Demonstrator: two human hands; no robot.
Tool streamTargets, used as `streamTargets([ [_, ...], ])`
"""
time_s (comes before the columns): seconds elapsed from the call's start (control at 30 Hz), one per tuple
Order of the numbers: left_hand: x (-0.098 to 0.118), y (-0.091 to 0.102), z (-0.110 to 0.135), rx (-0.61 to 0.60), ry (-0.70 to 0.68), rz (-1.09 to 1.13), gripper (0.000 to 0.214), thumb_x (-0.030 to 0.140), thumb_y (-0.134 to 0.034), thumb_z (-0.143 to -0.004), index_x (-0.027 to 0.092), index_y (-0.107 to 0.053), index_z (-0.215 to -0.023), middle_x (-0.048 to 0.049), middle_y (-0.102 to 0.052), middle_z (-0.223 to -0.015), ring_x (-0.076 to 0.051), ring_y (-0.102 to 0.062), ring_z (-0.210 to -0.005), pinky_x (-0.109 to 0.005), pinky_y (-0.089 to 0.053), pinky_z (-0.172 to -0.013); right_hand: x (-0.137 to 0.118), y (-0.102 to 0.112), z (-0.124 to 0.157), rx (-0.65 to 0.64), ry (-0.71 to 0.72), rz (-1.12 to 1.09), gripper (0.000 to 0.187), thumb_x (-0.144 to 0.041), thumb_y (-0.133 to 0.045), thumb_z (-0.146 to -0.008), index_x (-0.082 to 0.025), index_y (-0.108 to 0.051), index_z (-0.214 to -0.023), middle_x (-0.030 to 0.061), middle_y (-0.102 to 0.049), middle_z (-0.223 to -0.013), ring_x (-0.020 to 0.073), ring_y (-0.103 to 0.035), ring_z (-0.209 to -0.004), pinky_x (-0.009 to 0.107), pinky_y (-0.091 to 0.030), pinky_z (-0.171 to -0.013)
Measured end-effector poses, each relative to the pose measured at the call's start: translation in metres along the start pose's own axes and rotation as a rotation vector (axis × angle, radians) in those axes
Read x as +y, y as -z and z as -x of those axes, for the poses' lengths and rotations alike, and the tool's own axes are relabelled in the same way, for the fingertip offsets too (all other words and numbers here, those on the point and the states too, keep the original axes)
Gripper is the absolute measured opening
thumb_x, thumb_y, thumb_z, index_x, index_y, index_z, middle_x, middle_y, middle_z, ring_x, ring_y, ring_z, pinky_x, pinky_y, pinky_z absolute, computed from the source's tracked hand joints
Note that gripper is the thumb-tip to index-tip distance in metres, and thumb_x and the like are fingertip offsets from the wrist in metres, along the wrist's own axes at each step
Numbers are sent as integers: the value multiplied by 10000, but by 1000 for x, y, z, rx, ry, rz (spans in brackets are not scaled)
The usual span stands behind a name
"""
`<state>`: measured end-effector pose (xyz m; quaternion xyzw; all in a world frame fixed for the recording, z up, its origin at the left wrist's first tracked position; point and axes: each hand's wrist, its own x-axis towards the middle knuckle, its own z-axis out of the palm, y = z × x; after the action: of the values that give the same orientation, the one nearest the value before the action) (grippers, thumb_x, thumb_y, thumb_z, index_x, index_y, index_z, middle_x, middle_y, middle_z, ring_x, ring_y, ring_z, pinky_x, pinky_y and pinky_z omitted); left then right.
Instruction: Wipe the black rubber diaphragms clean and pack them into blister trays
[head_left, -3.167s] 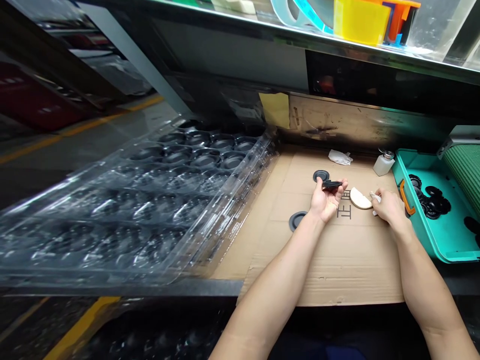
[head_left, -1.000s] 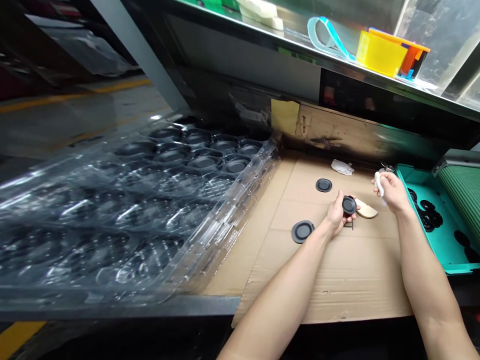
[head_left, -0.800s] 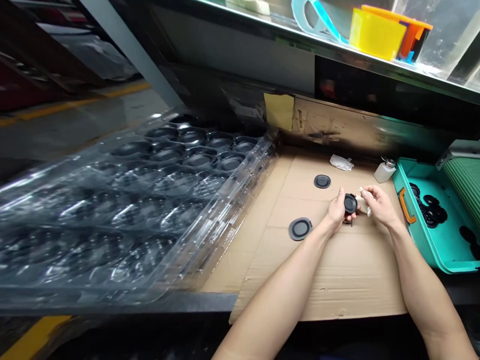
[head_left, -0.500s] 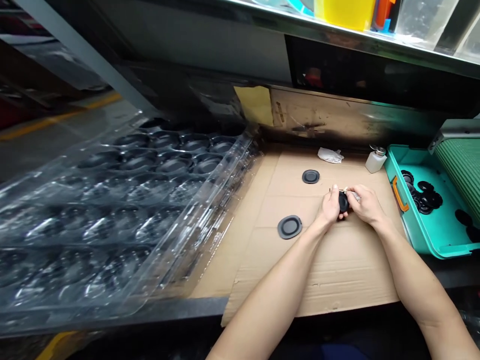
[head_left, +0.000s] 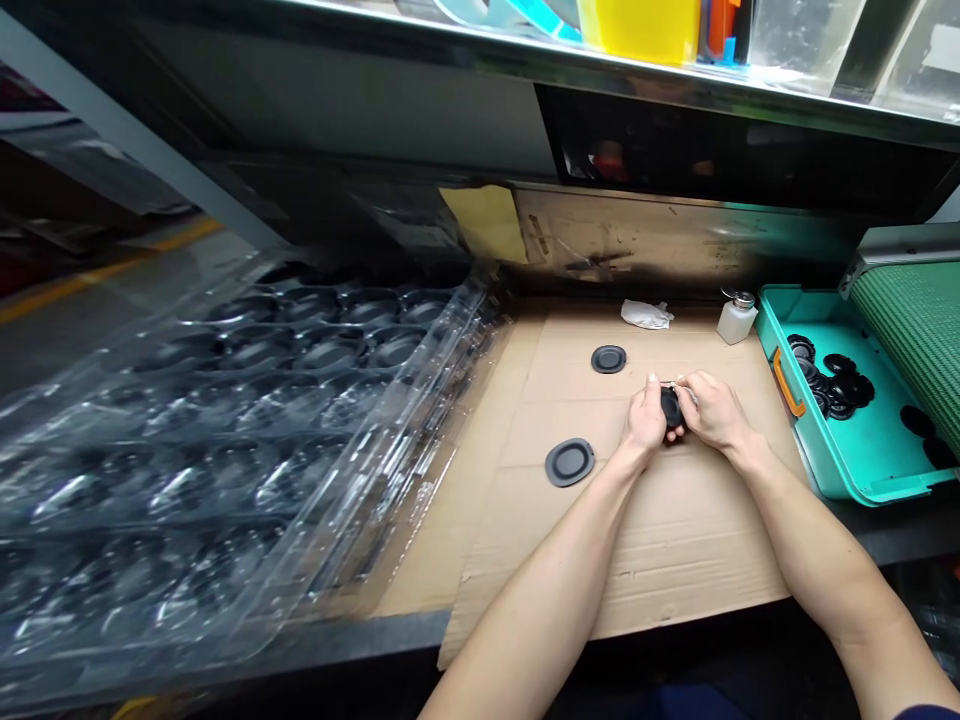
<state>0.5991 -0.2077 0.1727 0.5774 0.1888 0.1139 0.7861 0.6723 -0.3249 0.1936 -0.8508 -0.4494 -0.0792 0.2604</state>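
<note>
Right hand point(head_left: 714, 412) moved in, fingers point(head_left: 699, 392) pinching cloth point(head_left: 685, 388) onto black disc point(head_left: 670, 408) in left hand point(head_left: 643, 420)

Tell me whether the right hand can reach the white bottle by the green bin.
Probably yes: the right hand is close to the white bottle and nothing stands between them, though it is busy at the black disc.

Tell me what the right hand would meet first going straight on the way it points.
The black disc held in the left hand; the right hand is almost on it, though depth is unclear.
</note>
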Motion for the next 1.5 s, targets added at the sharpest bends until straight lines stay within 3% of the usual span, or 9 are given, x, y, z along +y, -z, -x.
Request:
streamTargets([
  [0.13,0,-1,1,-21,-14,-74,657,754,-400,-975,181,-661,-787,-18,-563,-445,-145,-530,-344,-231,-344,-345,0,0,1,30,-1,24,233,-289,-422,-1066,-216,-639,-1024,87,-693,-1017,215,-638,-945,295,-477,-842],
  [0.33,-1,-1,-1,34,-11,-4,716,793,-338,-965,179,-673,-813,-18,-556,-437,-149,-504,-329,-248,-357,-343,-2,-3,0,14,-2,42,231,-279,-421,-1070,-211,-639,-1040,94,-689,-1041,218,-640,-973,293,-480,-858],
  [0.5,0,0,-1,-33,-10,-44,701,792,-367,-959,185,-670,-781,-24,-569,-447,-152,-526,-343,-245,-363,-347,-4,-3,0,23,-1,56,270,-290,-397,-1082,-202,-650,-1050,101,-691,-1041,225,-646,-982,299,-480,-874],
  [0.73,7,0,-4,3,81,-4,773,797,-306,-966,149,-700,-818,-42,-581,-452,-158,-531,-340,-246,-350,-332,-5,12,1,-98,-25,53,227,-254,-497,-1031,-201,-681,-1152,93,-721,-1113,213,-675,-964,284,-477,-848],
  [0.9,11,2,-1,-68,66,-162,777,787,-312,-973,158,-689,-715,-57,-581,-437,-131,-489,-293,-234,-331,-323,-7,21,-1,-134,-68,70,187,-206,-532,-979,-200,-715,-1016,72,-753,-1008,207,-678,-868,280,-462,-778],
  [1.0,10,2,1,-99,35,-215,761,773,-315,-981,166,-675,-696,-54,-578,-431,-131,-499,-298,-222,-321,-315,-8,22,-2,-108,-64,76,192,-203,-533,-972,-203,-714,-1038,76,-758,-1033,210,-685,-901,278,-462,-792],
  [1.23,11,1,3,-76,32,-208,800,775,-253,-988,161,-674,-693,-63,-595,-462,-128,-504,-313,-235,-352,-330,-12,30,-2,-187,-99,130,175,-240,-541,-977,-221,-713,-945,58,-769,-945,205,-676,-816,276,-417,-712],
  [1.5,12,1,4,-107,0,-285,808,777,-219,-988,175,-661,-681,-65,-608,-490,-139,-520,-335,-243,-358,-331,-14,35,-2,-213,-103,208,177,-262,-548,-978,-218,-719,-961,70,-779,-967,229,-694,-853,297,-403,-711],
])
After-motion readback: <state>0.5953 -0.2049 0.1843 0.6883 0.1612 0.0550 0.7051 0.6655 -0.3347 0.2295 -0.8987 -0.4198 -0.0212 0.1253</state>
